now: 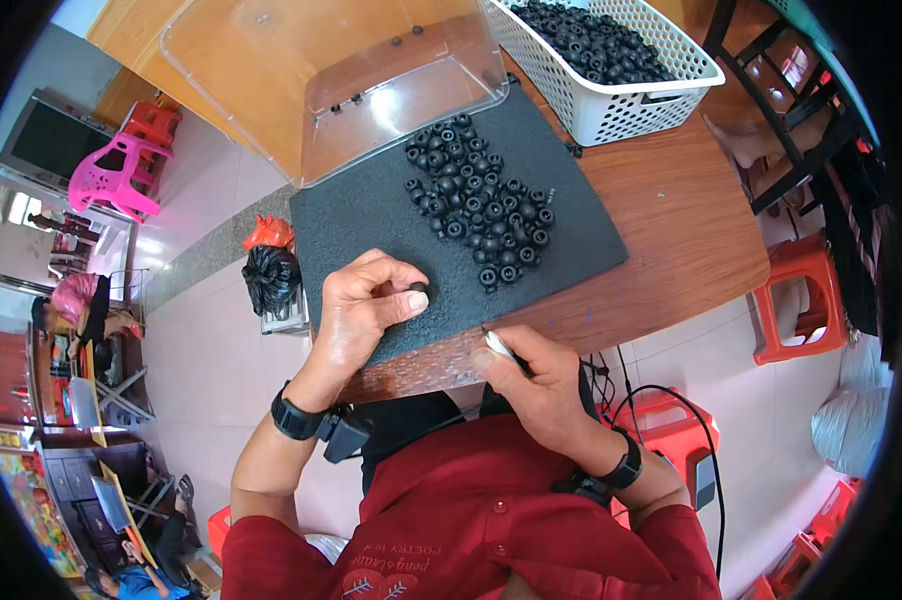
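Note:
Between the thumb and fingertips of my left hand (373, 300) I pinch a small black round part (420, 290), just above the dark mat. My right hand (533, 383) is closed around a small tool with a white handle (499, 345). Its thin dark tip points towards the mat's near edge; what kind of tool it is, I cannot tell. The two hands are apart. Beyond them a loose pile of black ring-like parts (486, 208) lies on the dark textured mat (356, 215), most showing a round hole.
A transparent plastic bin (306, 165) stands at the far left, with a few black parts in it. A white perforated basket (611, 125) full of black parts is at the far right of the wooden table (686, 225). Red stools (801, 300) stand around, and black cables (716, 450) hang below.

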Demonstrator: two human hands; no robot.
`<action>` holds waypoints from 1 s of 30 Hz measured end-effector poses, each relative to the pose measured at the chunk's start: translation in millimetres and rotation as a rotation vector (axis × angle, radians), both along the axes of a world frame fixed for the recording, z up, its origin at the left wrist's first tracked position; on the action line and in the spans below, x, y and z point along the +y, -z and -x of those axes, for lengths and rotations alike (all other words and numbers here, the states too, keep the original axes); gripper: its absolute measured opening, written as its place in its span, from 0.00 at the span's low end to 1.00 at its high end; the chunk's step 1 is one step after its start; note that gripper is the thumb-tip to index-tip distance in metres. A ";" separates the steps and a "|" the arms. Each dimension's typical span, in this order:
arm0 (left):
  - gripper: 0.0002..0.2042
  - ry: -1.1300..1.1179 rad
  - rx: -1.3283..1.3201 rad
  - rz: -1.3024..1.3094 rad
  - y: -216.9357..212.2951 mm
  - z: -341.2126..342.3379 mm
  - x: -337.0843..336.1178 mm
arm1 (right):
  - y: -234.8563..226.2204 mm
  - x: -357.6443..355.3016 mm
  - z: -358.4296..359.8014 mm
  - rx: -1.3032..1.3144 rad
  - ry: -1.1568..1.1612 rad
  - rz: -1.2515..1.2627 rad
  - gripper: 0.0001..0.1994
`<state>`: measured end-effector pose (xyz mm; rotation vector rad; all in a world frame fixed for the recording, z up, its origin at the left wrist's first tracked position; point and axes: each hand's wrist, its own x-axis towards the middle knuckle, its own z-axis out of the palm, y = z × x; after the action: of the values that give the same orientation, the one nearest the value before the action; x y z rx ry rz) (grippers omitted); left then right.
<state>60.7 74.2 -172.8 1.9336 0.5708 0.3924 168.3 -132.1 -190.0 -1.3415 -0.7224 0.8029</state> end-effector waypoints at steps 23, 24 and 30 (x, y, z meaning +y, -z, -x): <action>0.12 0.020 -0.284 -0.052 -18.9 21.4 -64.6 | -13.0 11.1 10.8 0.067 -0.012 -0.128 0.09; 0.12 0.020 -0.294 -0.039 -16.8 22.3 -64.7 | -12.7 10.4 11.1 0.080 -0.022 -0.131 0.09; 0.12 -0.010 -0.323 0.039 -9.9 23.0 -68.0 | -16.1 7.1 9.9 0.173 -0.036 -0.084 0.08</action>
<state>37.8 6.3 -162.9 1.7826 0.3735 0.6800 158.4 -125.0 -173.8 -1.1708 -0.6382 0.8964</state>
